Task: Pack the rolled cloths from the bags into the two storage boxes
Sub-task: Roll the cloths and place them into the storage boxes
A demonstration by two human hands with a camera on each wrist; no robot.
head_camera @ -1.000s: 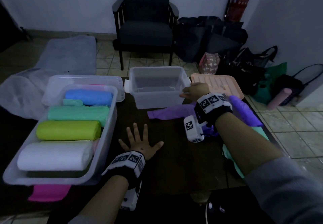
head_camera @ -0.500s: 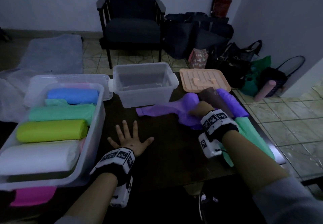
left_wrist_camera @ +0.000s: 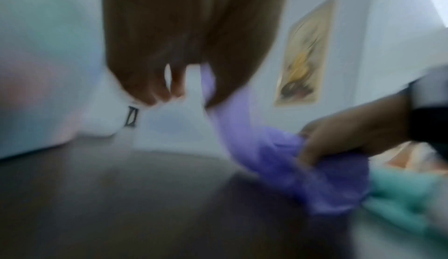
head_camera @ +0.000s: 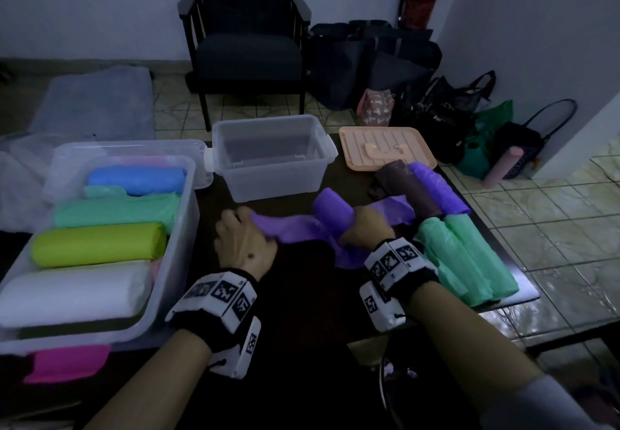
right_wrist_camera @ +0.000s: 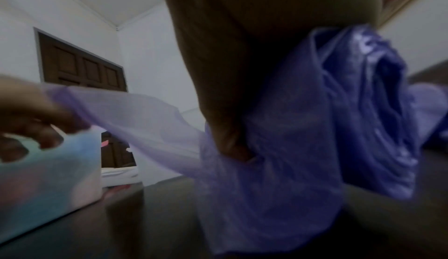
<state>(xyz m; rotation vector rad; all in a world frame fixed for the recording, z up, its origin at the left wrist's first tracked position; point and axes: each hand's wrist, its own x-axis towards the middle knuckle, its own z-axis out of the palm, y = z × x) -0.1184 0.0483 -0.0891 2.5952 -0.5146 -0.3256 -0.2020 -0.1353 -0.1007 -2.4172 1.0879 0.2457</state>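
Both hands hold a thin purple bag (head_camera: 295,228) stretched over the dark table (head_camera: 302,298). My left hand (head_camera: 250,225) pinches its left end, and the left wrist view shows the purple bag (left_wrist_camera: 242,129) hanging from the fingers (left_wrist_camera: 167,90). My right hand (head_camera: 359,225) grips the bunched middle, with a purple rolled end sticking up beside it; the right wrist view shows the purple bag (right_wrist_camera: 290,129) wrapped under the palm. The small clear box (head_camera: 278,179) behind stands empty. The large clear box (head_camera: 183,238) at left holds blue, green, yellow-green and white rolls.
A brown roll (head_camera: 409,191), a purple roll (head_camera: 443,191) and two green rolls (head_camera: 469,258) lie at the table's right edge. A peach lid (head_camera: 385,148) lies behind them. A pink roll (head_camera: 67,362) pokes out under the large box. A chair and dark bags stand on the floor beyond.
My left hand has left its flat rest on the table and taken the purple bag's left end. My right hand has drawn the bunched bag back toward the table's middle.
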